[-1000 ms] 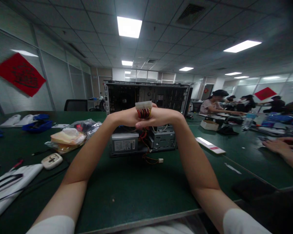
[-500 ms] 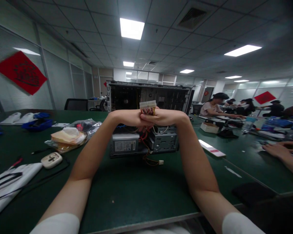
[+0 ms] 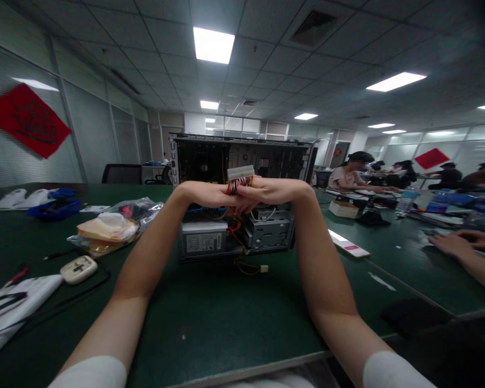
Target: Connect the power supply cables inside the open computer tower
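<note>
Both my hands meet in front of an open computer case [image 3: 242, 141] that lies on its side on the table. My left hand [image 3: 210, 194] is closed around a bundle of red, yellow and black wires, a power cable [image 3: 236, 186]. Pressed against the same bundle from the other side are the closed fingers of my right hand [image 3: 270, 189]. Above the fingers sticks up the cable's wide white connector [image 3: 241, 172], slightly tilted. Below hang more wires and a small white plug [image 3: 264, 268]. The power supply [image 3: 204, 241] sits in the case's lower left; my fingertips partly hide each other.
At left on the green table [image 3: 226, 323] lie a plastic bag [image 3: 145, 210], a beige earphone case [image 3: 78, 269] and a white pouch [image 3: 20, 302]. To the right are a white phone [image 3: 350, 243], a small box [image 3: 343, 209] and another person's hands [image 3: 456, 242].
The connector has tipped slightly, and more of the wires shows between my hands. My grip stays in front of the case. The whole view has shifted a little.
</note>
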Available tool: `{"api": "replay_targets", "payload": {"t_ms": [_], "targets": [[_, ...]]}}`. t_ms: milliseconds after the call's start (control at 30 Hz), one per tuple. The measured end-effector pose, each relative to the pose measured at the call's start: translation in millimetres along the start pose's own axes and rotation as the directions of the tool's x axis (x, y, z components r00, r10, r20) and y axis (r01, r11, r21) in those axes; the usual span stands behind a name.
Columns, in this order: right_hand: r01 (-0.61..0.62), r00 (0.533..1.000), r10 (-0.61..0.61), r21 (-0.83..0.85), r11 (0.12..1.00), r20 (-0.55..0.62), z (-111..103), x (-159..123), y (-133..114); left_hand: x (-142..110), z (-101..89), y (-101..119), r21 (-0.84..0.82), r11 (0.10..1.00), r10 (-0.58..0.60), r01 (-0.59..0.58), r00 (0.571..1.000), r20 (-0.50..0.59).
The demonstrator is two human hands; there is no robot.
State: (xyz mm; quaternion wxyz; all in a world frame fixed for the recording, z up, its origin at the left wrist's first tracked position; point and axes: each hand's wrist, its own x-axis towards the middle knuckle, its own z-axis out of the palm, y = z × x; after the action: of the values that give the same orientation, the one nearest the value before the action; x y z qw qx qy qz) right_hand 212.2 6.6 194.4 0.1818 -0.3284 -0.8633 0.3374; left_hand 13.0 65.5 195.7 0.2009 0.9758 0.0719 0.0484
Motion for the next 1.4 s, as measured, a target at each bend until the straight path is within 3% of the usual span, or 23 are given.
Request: {"api": "replay_targets", "payload": {"t_ms": [100, 233, 333, 467, 567, 733, 833, 933, 1100, 1167, 1300, 1400], "targets": [[0.044, 0.999, -0.044, -0.054, 0.998, 0.007, -5.7, -8.2, -5.5, 0.1, 1.6, -10.9, -0.046, 0.999, -0.013, 0.01, 0.998, -0.062], [0.153, 0.972, -0.203, -0.339, 0.928, -0.116, -13.0, -20.1, -16.9, 2.2, 5.1, -15.9, -0.158, 0.987, 0.028, -0.039, 0.997, -0.074], [0.171, 0.949, -0.263, -0.419, 0.892, -0.173, -12.4, -20.6, -21.4, 2.1, 6.5, -11.2, -0.172, 0.983, 0.045, -0.06, 0.995, -0.085], [0.157, 0.934, -0.265, -0.392, 0.907, -0.239, -8.2, -16.4, -20.2, -1.7, 4.7, -0.6, 0.019, 1.0, 0.025, -0.021, 0.98, -0.195], [0.132, 0.926, -0.245, -0.363, 0.922, -0.287, -7.6, -17.8, -18.8, -4.0, 2.0, 3.8, 0.129, 0.991, 0.002, 0.026, 0.977, -0.211], [0.109, 0.897, -0.26, -0.391, 0.914, -0.358, -7.3, -26.1, -22.3, -5.0, -1.2, 2.1, 0.106, 0.994, 0.036, -0.019, 0.987, -0.159], [0.084, 0.88, -0.271, -0.434, 0.897, -0.389, -6.2, -29.0, -25.2, -6.4, -3.4, 0.1, 0.099, 0.993, 0.085, -0.066, 0.975, -0.205], [0.069, 0.862, -0.287, -0.463, 0.884, -0.419, -7.1, -28.1, -24.1, -7.0, -5.6, -2.6, 0.114, 0.988, 0.138, -0.106, 0.935, -0.326], [0.104, 0.841, -0.298, -0.405, 0.908, -0.452, -14.2, -22.2, -11.7, -4.2, -7.1, -9.5, -0.007, 0.979, 0.171, -0.202, 0.848, -0.502], [0.124, 0.854, -0.279, -0.348, 0.929, -0.44, -17.5, -21.2, -6.3, -2.9, -6.9, -10.7, -0.021, 0.979, 0.162, -0.203, 0.835, -0.526], [0.12, 0.923, -0.198, -0.242, 0.963, -0.331, -21.5, -22.3, -0.8, -1.4, -5.9, -8.0, 0.015, 0.979, 0.179, -0.204, 0.821, -0.542], [0.119, 0.924, -0.2, -0.253, 0.96, -0.326, -21.6, -22.5, -0.6, -1.3, -5.0, -3.5, 0.059, 0.977, 0.202, -0.203, 0.815, -0.544]]}}
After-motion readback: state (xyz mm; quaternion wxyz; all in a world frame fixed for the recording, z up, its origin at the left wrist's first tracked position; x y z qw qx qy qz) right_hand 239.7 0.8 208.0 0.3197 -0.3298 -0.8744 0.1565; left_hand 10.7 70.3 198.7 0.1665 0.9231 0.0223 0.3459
